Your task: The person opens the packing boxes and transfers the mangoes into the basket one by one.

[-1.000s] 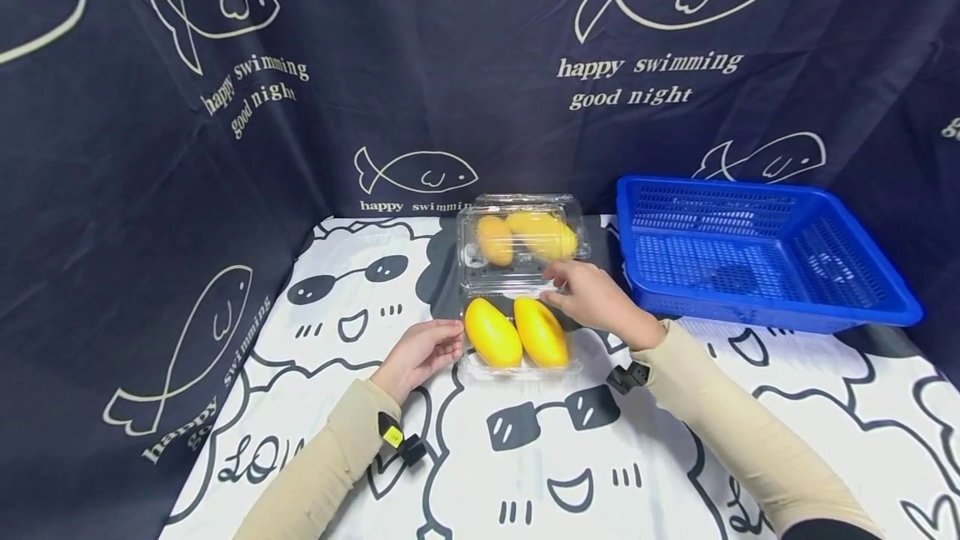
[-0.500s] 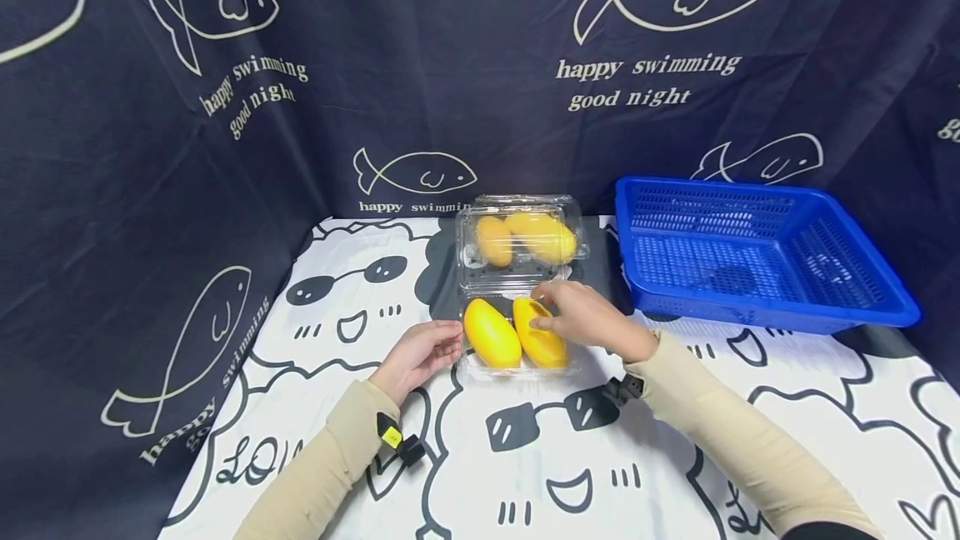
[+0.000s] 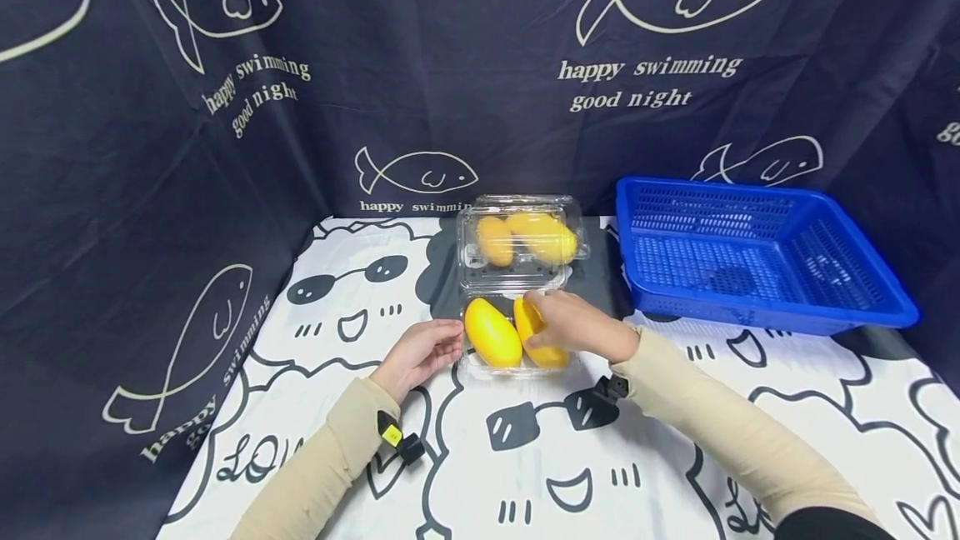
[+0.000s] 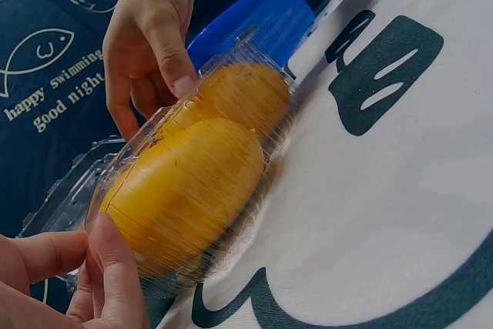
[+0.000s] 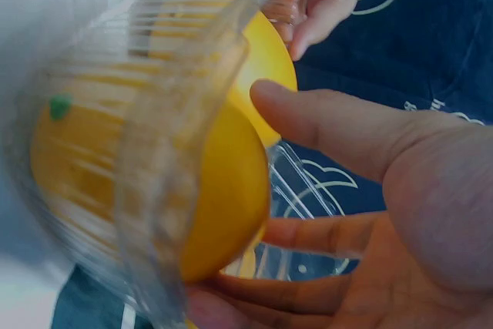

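Two yellow mangoes lie side by side in the open front part of a clear plastic clamshell box (image 3: 486,371): the left mango (image 3: 492,333) and the right mango (image 3: 553,357). At the box's left edge my left hand (image 3: 420,357) pinches the rim, thumb and fingertips meeting there in the left wrist view. My right hand (image 3: 581,327) is around the right mango, with its thumb (image 5: 323,117) on the near side and its fingers (image 5: 308,290) on the other. That hand covers part of the mango in the head view. The mango still rests in the box.
Behind, several more yellow mangoes (image 3: 543,236) show through clear plastic; whether they sit in a separate box is hard to tell. A blue perforated basket (image 3: 750,307) stands at the right. Dark fish-print cloth (image 3: 405,90) hangs behind the white patterned table cover (image 3: 525,473).
My right hand has come from the hinge side of the clamshell box down and toward me, over the right mango. The left hand and the mangoes have stayed where they were.
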Demonstrator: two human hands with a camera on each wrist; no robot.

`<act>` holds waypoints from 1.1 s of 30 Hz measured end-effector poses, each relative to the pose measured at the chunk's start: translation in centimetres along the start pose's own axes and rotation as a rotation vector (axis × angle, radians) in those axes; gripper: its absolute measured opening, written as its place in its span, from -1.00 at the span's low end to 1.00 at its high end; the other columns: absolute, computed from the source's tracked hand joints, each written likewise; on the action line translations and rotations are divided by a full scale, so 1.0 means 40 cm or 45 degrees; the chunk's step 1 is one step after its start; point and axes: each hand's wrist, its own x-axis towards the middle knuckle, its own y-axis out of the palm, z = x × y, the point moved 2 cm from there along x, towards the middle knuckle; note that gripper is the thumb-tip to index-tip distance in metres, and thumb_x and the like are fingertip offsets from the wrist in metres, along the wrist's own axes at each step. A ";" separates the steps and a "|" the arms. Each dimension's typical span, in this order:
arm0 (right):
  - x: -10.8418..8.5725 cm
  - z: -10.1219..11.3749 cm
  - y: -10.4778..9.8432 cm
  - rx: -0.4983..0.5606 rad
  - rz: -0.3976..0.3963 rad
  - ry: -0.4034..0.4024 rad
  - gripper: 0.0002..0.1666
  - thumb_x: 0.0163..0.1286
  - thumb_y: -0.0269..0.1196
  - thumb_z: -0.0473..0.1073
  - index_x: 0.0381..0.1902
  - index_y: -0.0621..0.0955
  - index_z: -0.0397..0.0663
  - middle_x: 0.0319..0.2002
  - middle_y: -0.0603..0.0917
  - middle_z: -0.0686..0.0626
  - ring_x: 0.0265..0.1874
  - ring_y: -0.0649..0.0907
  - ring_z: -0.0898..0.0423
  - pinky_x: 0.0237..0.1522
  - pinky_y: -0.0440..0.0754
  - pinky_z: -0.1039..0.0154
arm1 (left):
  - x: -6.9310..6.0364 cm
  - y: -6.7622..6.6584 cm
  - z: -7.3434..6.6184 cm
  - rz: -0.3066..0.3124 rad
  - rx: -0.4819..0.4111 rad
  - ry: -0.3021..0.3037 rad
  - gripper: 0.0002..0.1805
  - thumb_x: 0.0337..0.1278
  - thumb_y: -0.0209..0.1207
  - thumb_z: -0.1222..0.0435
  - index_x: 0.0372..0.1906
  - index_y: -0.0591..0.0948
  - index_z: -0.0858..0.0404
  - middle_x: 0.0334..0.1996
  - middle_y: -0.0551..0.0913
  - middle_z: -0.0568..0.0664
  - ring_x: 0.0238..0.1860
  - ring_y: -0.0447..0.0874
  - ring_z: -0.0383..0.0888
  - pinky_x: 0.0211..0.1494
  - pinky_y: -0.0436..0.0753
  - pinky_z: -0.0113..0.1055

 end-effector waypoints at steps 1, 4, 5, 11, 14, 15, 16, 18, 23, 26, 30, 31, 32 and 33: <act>0.003 0.002 0.002 0.001 0.005 0.002 -0.44 0.10 0.47 -0.05 -0.03 0.50 -0.14 -0.41 0.54 -0.03 -0.37 0.50 0.02 -0.26 0.52 0.18 | 0.001 0.000 0.000 0.002 0.000 0.000 -0.65 0.26 0.15 0.40 0.11 0.48 0.45 -0.44 0.60 -0.04 -0.43 0.57 -0.25 -0.28 0.67 -0.49; 0.010 0.008 0.008 -0.014 0.019 0.016 -0.44 0.05 0.49 -0.09 -0.07 0.48 -0.13 -0.45 0.52 -0.03 -0.42 0.49 0.03 -0.33 0.50 0.22 | 0.001 -0.001 -0.001 -0.003 0.002 -0.005 -0.65 0.26 0.15 0.39 0.11 0.48 0.45 -0.44 0.60 -0.04 -0.44 0.57 -0.25 -0.29 0.67 -0.50; 0.013 0.010 0.009 -0.021 0.023 0.022 -0.42 0.03 0.50 -0.10 -0.07 0.46 -0.13 -0.45 0.52 -0.04 -0.43 0.49 0.02 -0.34 0.50 0.22 | 0.001 -0.001 -0.002 -0.005 0.005 -0.004 -0.65 0.26 0.16 0.39 0.10 0.49 0.45 -0.44 0.60 -0.04 -0.44 0.57 -0.25 -0.29 0.67 -0.50; 0.026 0.016 0.019 -0.065 0.084 0.075 -0.30 -0.06 0.53 -0.11 -0.03 0.38 -0.08 -0.44 0.52 -0.07 -0.44 0.51 0.00 -0.39 0.50 0.22 | 0.000 0.001 -0.008 -0.021 0.016 -0.005 -0.68 0.26 0.16 0.38 0.08 0.51 0.42 -0.44 0.61 -0.04 -0.45 0.57 -0.26 -0.31 0.67 -0.51; 0.028 0.017 0.024 -0.064 0.114 0.098 -0.24 -0.07 0.54 -0.11 0.01 0.36 -0.07 -0.42 0.52 -0.08 -0.43 0.51 -0.01 -0.38 0.50 0.22 | 0.000 0.002 -0.007 -0.025 0.007 -0.010 -0.68 0.26 0.16 0.39 0.08 0.51 0.42 -0.44 0.61 -0.04 -0.44 0.58 -0.26 -0.30 0.68 -0.51; 0.028 0.017 0.026 -0.063 0.121 0.099 -0.23 -0.07 0.54 -0.10 0.02 0.35 -0.06 -0.42 0.52 -0.08 -0.42 0.51 -0.01 -0.38 0.51 0.22 | -0.001 0.002 -0.006 -0.026 0.002 -0.010 -0.68 0.26 0.16 0.39 0.08 0.52 0.42 -0.44 0.61 -0.04 -0.44 0.58 -0.26 -0.30 0.67 -0.51; 0.028 0.017 0.027 -0.063 0.128 0.103 -0.22 -0.07 0.55 -0.10 0.03 0.34 -0.06 -0.42 0.52 -0.09 -0.42 0.51 -0.01 -0.38 0.51 0.21 | -0.001 0.002 -0.006 -0.026 -0.003 -0.011 -0.68 0.26 0.16 0.39 0.07 0.52 0.42 -0.44 0.61 -0.04 -0.44 0.58 -0.26 -0.30 0.67 -0.51; 0.028 0.018 0.028 -0.056 0.135 0.114 -0.21 -0.07 0.54 -0.09 0.05 0.34 -0.05 -0.41 0.52 -0.09 -0.42 0.52 -0.01 -0.37 0.51 0.22 | -0.001 0.002 -0.004 -0.026 -0.011 -0.012 -0.69 0.26 0.16 0.40 0.06 0.52 0.42 -0.45 0.61 -0.04 -0.44 0.58 -0.26 -0.31 0.67 -0.50; 0.028 0.018 0.034 -0.061 0.125 0.108 -0.20 -0.07 0.55 -0.08 0.05 0.34 -0.06 -0.40 0.51 -0.08 -0.41 0.52 0.00 -0.36 0.51 0.21 | -0.002 0.000 -0.002 -0.019 -0.011 -0.020 -0.71 0.26 0.15 0.40 0.05 0.52 0.41 -0.46 0.61 -0.05 -0.45 0.58 -0.27 -0.31 0.67 -0.52; 0.029 0.018 0.035 -0.069 0.113 0.096 -0.18 -0.08 0.56 -0.07 0.06 0.34 -0.06 -0.41 0.51 -0.07 -0.41 0.51 0.00 -0.34 0.52 0.20 | -0.002 0.000 -0.003 -0.009 -0.003 -0.022 -0.71 0.27 0.15 0.40 0.05 0.52 0.41 -0.46 0.61 -0.06 -0.46 0.58 -0.27 -0.32 0.67 -0.52; 0.030 0.018 0.037 -0.072 0.103 0.081 -0.17 -0.09 0.56 -0.07 0.06 0.34 -0.07 -0.42 0.51 -0.07 -0.41 0.51 0.00 -0.32 0.53 0.18 | -0.002 -0.001 -0.004 0.007 -0.012 -0.025 -0.71 0.28 0.14 0.40 0.06 0.51 0.42 -0.48 0.61 -0.07 -0.47 0.58 -0.28 -0.33 0.67 -0.53; 0.031 0.017 0.038 -0.072 0.101 0.081 -0.17 -0.09 0.55 -0.07 0.06 0.34 -0.07 -0.42 0.51 -0.07 -0.41 0.51 0.00 -0.32 0.53 0.18 | -0.001 -0.001 -0.003 0.012 -0.015 -0.025 -0.71 0.28 0.14 0.40 0.06 0.50 0.42 -0.48 0.61 -0.07 -0.47 0.58 -0.28 -0.33 0.67 -0.53; 0.031 0.017 0.040 -0.073 0.098 0.080 -0.18 -0.09 0.55 -0.08 0.05 0.34 -0.07 -0.42 0.51 -0.07 -0.41 0.51 0.00 -0.32 0.53 0.18 | -0.001 -0.001 -0.003 0.013 -0.019 -0.024 -0.71 0.28 0.14 0.40 0.06 0.50 0.42 -0.49 0.61 -0.07 -0.48 0.58 -0.28 -0.34 0.67 -0.53; 0.032 0.017 0.041 -0.072 0.097 0.081 -0.18 -0.09 0.55 -0.08 0.05 0.34 -0.07 -0.42 0.51 -0.07 -0.41 0.51 -0.01 -0.32 0.53 0.18 | -0.001 -0.001 -0.004 0.014 -0.024 -0.024 -0.71 0.28 0.14 0.40 0.05 0.50 0.42 -0.49 0.61 -0.07 -0.48 0.58 -0.28 -0.34 0.67 -0.53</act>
